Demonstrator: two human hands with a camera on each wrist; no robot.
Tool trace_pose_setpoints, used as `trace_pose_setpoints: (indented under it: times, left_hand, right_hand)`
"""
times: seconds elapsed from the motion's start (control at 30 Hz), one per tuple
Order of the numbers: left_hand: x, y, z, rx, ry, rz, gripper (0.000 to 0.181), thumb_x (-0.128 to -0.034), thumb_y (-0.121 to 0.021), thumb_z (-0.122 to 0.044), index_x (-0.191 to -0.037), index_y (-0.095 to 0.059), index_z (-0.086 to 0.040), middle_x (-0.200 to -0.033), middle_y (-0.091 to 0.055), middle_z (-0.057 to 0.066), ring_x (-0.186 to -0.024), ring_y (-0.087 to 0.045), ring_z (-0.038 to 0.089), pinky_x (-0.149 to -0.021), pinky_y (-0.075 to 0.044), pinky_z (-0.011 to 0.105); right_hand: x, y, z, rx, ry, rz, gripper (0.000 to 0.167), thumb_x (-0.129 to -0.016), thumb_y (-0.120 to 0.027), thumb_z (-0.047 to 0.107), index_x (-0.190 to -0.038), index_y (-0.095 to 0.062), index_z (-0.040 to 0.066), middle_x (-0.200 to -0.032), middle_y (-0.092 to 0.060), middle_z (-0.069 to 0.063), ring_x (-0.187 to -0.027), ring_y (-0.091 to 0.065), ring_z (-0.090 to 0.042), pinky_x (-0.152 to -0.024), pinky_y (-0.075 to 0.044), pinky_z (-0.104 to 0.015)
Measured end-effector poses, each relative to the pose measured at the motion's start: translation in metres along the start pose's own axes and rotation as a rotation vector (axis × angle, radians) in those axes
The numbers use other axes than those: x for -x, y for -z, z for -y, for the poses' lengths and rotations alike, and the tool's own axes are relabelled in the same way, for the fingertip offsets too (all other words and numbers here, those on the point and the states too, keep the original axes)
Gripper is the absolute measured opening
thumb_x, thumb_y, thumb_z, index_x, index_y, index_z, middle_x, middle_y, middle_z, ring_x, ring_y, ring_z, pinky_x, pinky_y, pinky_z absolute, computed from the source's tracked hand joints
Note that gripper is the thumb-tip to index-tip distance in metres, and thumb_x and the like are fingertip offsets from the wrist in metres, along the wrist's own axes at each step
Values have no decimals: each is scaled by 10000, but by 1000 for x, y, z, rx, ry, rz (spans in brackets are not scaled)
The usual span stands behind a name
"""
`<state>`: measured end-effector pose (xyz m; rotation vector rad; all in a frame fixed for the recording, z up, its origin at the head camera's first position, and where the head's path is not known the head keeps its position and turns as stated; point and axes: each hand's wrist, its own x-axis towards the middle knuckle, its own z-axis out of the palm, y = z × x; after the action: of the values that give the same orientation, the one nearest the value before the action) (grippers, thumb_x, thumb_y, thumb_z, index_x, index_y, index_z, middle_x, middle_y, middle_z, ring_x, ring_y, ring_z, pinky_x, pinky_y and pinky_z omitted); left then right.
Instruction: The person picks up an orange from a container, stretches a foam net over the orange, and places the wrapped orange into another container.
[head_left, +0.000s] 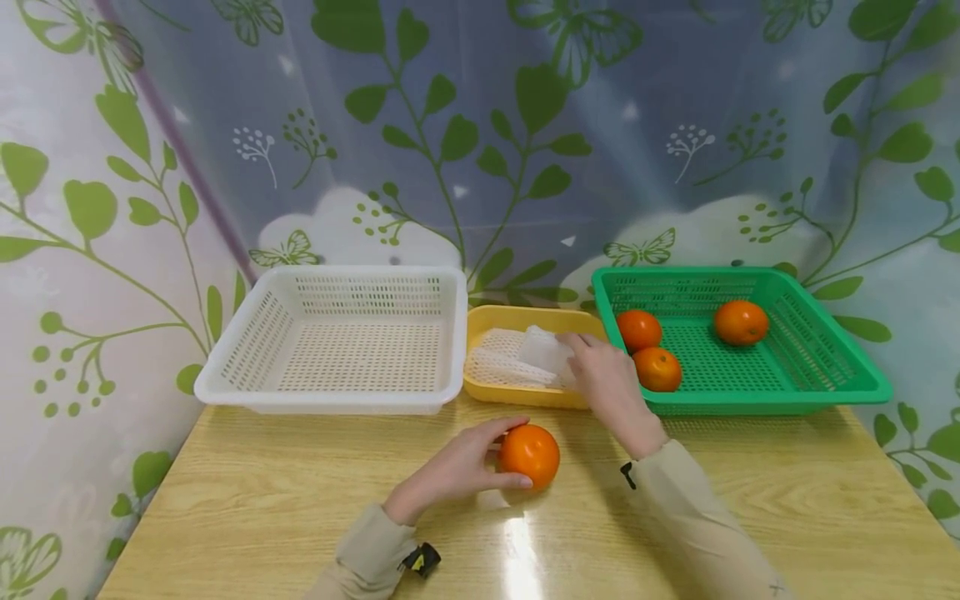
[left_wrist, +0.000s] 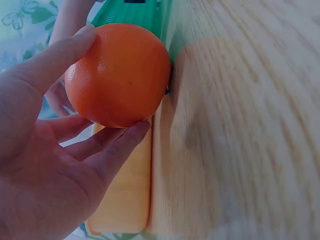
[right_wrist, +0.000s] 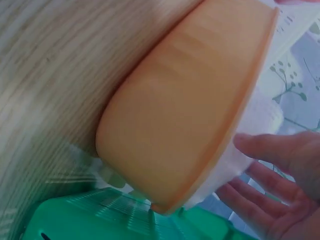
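On the table in front of the baskets, my left hand holds an orange, its thumb on the near side and fingers round the far side. The left wrist view shows the orange close up against the thumb and fingertips. My right hand reaches into the yellow basket and grips a white foam net sleeve near the basket's right end. More white netting lies flat beneath it. From the right wrist, the thumb and fingers of that hand appear at the white netting above the rim.
A white basket with nothing visible inside stands at the left. The green basket at the right contains three oranges. A patterned curtain hangs close behind the baskets.
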<state>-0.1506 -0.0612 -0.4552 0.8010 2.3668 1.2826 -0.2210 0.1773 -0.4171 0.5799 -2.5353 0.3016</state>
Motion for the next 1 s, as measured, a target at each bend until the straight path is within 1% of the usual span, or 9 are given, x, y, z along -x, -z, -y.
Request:
trace_pose_setpoints:
  times: [0.13,0.23,0.3,0.4,0.53,0.73,0.8,0.87,1.0]
  left_hand:
    - [0,0,0,15,-6,8,816,-869,-822,-314,-1531,-416,-64,-1475,-523,106,-1230,-599,259,-989,-526,284]
    - [-1,0,1,11,-19,11,819,-868,-823,-306,-1533,-410,-64,-1477,-519,101,-1230,-596,254,-991,-521,273]
    - [-1,0,1,6,-33,12,823,-867,-825,-301,-1535,-406,-65,-1479,-515,103,-1235,-592,254,-999,-518,280]
    - [0,0,2,-22,-52,9,826,-865,-825,-312,-1536,-407,-72,-1486,-509,104,-1246,-585,256,-1021,-510,309]
    - [0,0,2,-50,-54,5,818,-880,-805,-355,-1539,-405,-81,-1494,-504,103,-1256,-574,261,-1046,-497,357]
    - [-2,-1,4,-2,-23,-18,657,-1011,-617,-408,-1532,-409,-65,-1476,-523,117,-1259,-578,275,-1038,-507,388]
    - [-2,-1,3,8,-21,-48,600,-1046,-547,-412,-1519,-428,-63,-1473,-529,127,-1263,-580,275,-1033,-511,396]
    - [-3,0,2,24,-29,-99,552,-1063,-512,-400,-1496,-461,-60,-1461,-543,127,-1261,-584,266,-1022,-519,398]
    - [-5,4,-5,44,-61,-271,422,-1068,-520,-352,-1381,-591,-79,-1348,-643,77,-1182,-636,214,-933,-564,336]
  right_hand:
    - [-3,7,-2,-59,-54,-102,370,-863,-790,19,-1213,-675,50,-1038,-719,-177,-587,-611,-321,-491,-538,-408]
    - [-5,12,-4,-139,-91,-168,361,-878,-781,33,-1217,-655,26,-1066,-710,-193,-646,-644,-330,-539,-563,-429]
    - [-5,14,-5,-211,-125,-194,358,-890,-770,35,-1221,-637,8,-1088,-703,-203,-745,-681,-342,-605,-594,-451]
    - [-2,17,-4,-319,-181,-200,365,-907,-751,38,-1238,-606,-13,-1149,-688,-214,-873,-703,-354,-686,-615,-481]
    - [4,23,1,-400,-244,-162,391,-931,-727,55,-1275,-558,-22,-1200,-675,-233,-924,-708,-373,-740,-614,-500]
    - [16,29,9,-485,-299,-177,432,-930,-738,79,-1285,-514,-23,-1188,-685,-253,-927,-715,-390,-737,-613,-504]
    - [19,31,11,-532,-316,-187,435,-931,-736,80,-1285,-505,-24,-1193,-688,-253,-932,-717,-390,-743,-613,-501]
    - [22,33,13,-583,-337,-189,434,-941,-728,90,-1292,-498,-18,-1199,-691,-243,-935,-720,-375,-749,-617,-451]
    - [29,39,20,-708,-355,-191,433,-965,-697,100,-1324,-481,-12,-1231,-692,-200,-953,-719,-269,-760,-593,-231]
